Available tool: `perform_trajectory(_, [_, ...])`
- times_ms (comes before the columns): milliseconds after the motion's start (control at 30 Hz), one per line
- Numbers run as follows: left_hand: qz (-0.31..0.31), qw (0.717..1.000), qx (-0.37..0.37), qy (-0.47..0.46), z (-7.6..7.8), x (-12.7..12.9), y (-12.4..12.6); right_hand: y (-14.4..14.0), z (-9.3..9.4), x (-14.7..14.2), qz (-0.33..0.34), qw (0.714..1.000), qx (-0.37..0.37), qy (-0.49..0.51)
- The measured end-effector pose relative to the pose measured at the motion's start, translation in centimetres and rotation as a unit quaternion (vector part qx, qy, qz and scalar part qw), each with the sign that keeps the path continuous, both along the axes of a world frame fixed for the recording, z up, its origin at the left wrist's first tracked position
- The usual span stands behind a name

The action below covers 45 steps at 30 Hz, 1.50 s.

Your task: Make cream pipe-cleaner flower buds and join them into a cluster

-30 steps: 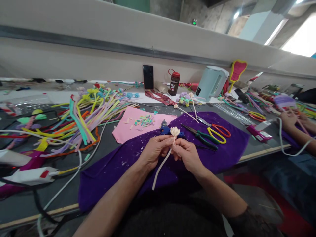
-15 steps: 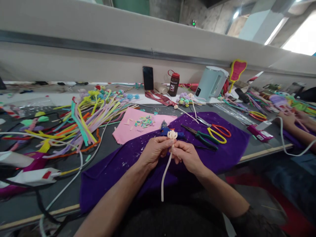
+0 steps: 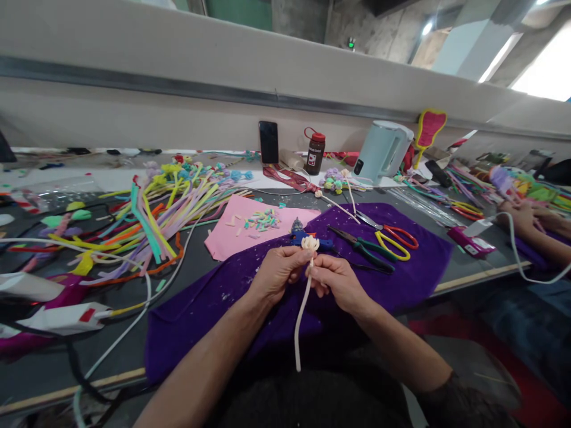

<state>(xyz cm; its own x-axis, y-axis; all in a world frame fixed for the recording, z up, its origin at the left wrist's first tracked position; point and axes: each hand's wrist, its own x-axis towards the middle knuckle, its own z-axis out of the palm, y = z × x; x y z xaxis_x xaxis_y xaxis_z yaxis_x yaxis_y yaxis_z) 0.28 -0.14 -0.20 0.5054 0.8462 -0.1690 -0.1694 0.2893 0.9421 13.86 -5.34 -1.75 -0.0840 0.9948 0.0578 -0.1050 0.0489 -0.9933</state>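
A cream pipe-cleaner flower (image 3: 310,242) is held upright over the purple cloth (image 3: 200,321), its long stem (image 3: 301,324) hanging down toward me. My left hand (image 3: 283,270) pinches it just under the petals. Fingers of my right hand (image 3: 332,276) are closed on the stem right beside, the two hands almost touching. Behind the flower lies a blue tool (image 3: 328,244) that it partly covers. To the right on the cloth are green-handled pliers (image 3: 370,249) and scissors (image 3: 392,235) with red and yellow handles.
Short coloured pieces (image 3: 263,220) lie on a pink sheet (image 3: 223,238). Bundled pipe cleaners (image 3: 178,208) spread at left. A phone (image 3: 268,142), a bottle (image 3: 316,153) and a kettle (image 3: 384,148) stand at the back. A white cable (image 3: 513,238) runs near another person's hands (image 3: 517,217).
The free lower end of the stem has swung slightly right and hangs a little lower. Both my hands keep their grip in nearly the same place.
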Motion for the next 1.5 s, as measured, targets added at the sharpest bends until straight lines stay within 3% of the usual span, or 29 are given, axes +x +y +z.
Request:
perform_trajectory(600, [-0.017, 1.000, -0.014, 0.012, 0.4, 0.0, 0.0, 0.1, -0.2, 0.0, 0.009, 1.000, -0.003, 0.000])
perform_trajectory(967, [-0.037, 0.999, 0.014, 0.017, 0.2, 0.1, -0.3, 0.2, 0.0, 1.0, -0.038, 0.998, 0.040, -0.016])
perform_trajectory(1133, [0.009, 1.000, 0.013, 0.020, 0.1, 0.1, -0.1, 0.3, 0.6, 1.6, -0.067, 0.992, 0.074, -0.075])
perform_trajectory(1233, [0.043, 0.998, 0.021, 0.033, 0.2, 0.2, 0.0, 0.4, 1.0, 1.5, -0.084, 0.977, 0.111, -0.163])
perform_trajectory(1333, [0.074, 0.996, 0.034, 0.038, 0.2, 0.3, -0.1, 0.5, 1.2, 1.1, -0.118, 0.940, 0.180, -0.266])
perform_trajectory(1500, [0.061, 0.998, 0.009, -0.021, 0.2, 0.4, -0.2, 1.0, 1.1, 0.3, -0.137, 0.891, 0.246, -0.355])
